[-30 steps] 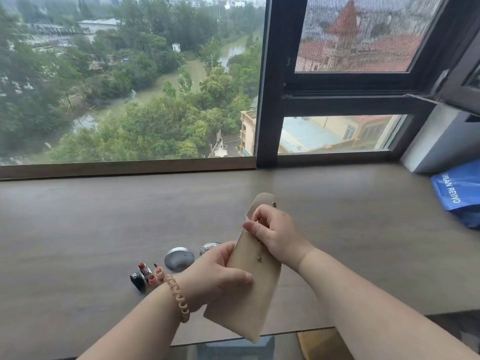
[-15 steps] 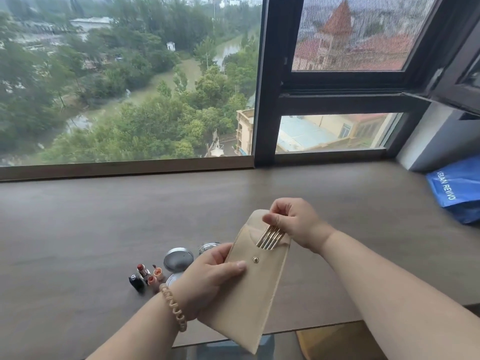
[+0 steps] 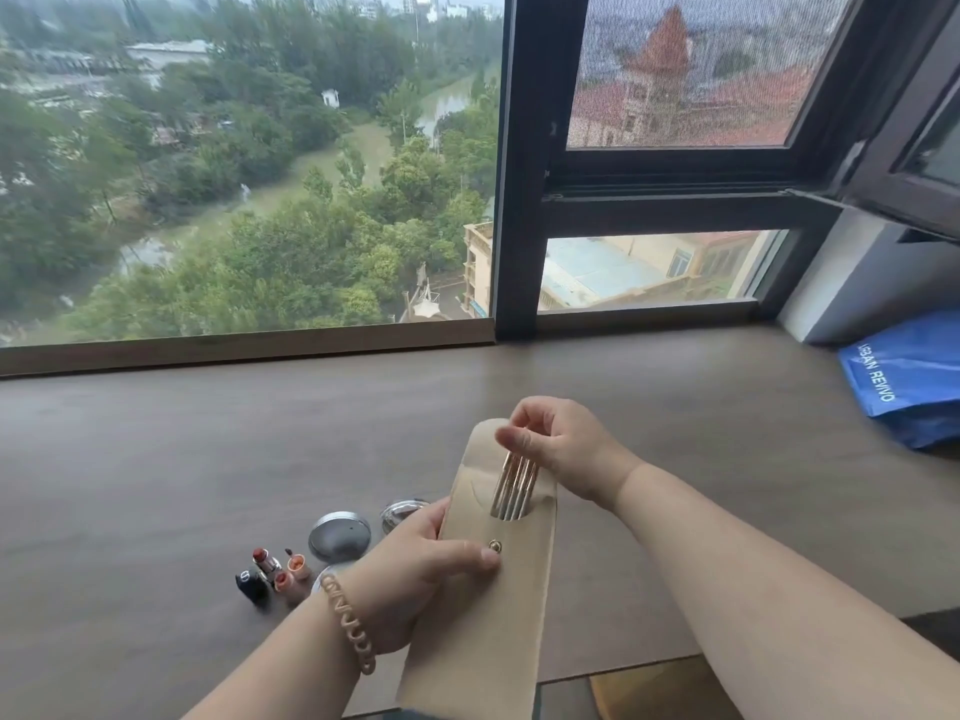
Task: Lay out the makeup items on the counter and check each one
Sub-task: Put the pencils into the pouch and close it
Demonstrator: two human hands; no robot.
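Note:
A beige pouch (image 3: 483,615) with a snap button is held upright above the counter by my left hand (image 3: 421,569), thumb pressed near the snap. Its flap is open. My right hand (image 3: 556,444) pinches the tops of several gold-handled makeup brushes (image 3: 514,485) that stick partway out of the pouch mouth. On the wooden counter (image 3: 156,485) to the left lie an open red lipstick (image 3: 265,559), a black lipstick cap (image 3: 252,584), two small orange-topped tubes (image 3: 292,573), a round silver tin (image 3: 339,535) and a clear-lidded compact (image 3: 402,513), partly hidden by my left hand.
A blue shopping bag (image 3: 904,376) lies at the counter's far right by a white wall. A large window with a dark frame (image 3: 514,200) runs along the back edge. The counter's front edge (image 3: 623,667) is just below my forearms.
The pouch flap was shut a second ago; it now stands open. My right hand has drawn the gold brush handles further up out of the pouch.

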